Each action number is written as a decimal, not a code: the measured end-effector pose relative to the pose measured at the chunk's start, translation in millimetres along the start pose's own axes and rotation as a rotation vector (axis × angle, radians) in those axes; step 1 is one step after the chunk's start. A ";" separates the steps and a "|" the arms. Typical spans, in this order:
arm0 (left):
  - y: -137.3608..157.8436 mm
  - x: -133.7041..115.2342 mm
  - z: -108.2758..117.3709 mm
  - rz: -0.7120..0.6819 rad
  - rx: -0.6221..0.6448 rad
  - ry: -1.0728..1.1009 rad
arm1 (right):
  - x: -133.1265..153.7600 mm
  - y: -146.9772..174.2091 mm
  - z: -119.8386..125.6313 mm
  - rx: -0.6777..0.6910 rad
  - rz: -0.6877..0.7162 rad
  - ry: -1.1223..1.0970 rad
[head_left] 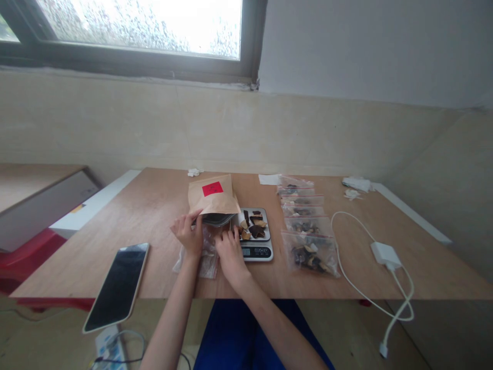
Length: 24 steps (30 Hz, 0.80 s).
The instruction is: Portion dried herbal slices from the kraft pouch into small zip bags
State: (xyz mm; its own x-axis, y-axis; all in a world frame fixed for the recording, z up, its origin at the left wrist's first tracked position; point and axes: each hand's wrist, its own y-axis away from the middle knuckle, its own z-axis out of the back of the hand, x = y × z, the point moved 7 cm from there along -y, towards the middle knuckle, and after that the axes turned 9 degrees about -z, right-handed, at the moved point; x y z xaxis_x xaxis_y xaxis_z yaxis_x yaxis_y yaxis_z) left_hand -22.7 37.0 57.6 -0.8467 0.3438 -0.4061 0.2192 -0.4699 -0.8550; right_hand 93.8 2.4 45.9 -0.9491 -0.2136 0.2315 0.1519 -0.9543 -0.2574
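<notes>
A dark smartphone (117, 288) overhangs the near left edge of the wooden worktop (154, 205), with open board between it and the left hand (189, 234), whose fingers pinch the mouth of a brown paper bag (213, 195) bearing a red label whose writing is too small to read. The right hand (230, 252), fingers loosely curled with nothing clearly gripped, rests over clear plastic bags (206, 257) at the edge of a digital kitchen scale (254, 234) heaped with dark and tan dried pieces. Further right lie a row of filled zip bags (306, 226) and a white charger (385, 253) with cable, bare wood around it.
</notes>
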 end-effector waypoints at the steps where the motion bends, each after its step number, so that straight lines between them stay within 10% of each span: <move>1: 0.0 -0.2 0.2 0.001 0.002 -0.003 | -0.2 0.3 -0.1 0.004 -0.002 -0.007; 13: 0.3 -0.3 1.0 0.011 -0.004 0.000 | 7.3 7.8 28.8 -0.003 0.084 -0.227; 24: 0.3 -1.0 1.6 0.009 0.016 0.010 | -1.7 -7.4 67.7 -0.336 0.123 -0.563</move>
State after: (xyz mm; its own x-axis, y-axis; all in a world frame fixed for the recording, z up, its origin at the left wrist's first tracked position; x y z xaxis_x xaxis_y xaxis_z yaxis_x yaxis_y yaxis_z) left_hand -22.6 35.2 58.3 -0.8398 0.3476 -0.4170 0.2189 -0.4860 -0.8461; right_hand 112.9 -4.3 111.0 -0.6275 -0.4800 0.6130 0.0686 -0.8184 -0.5706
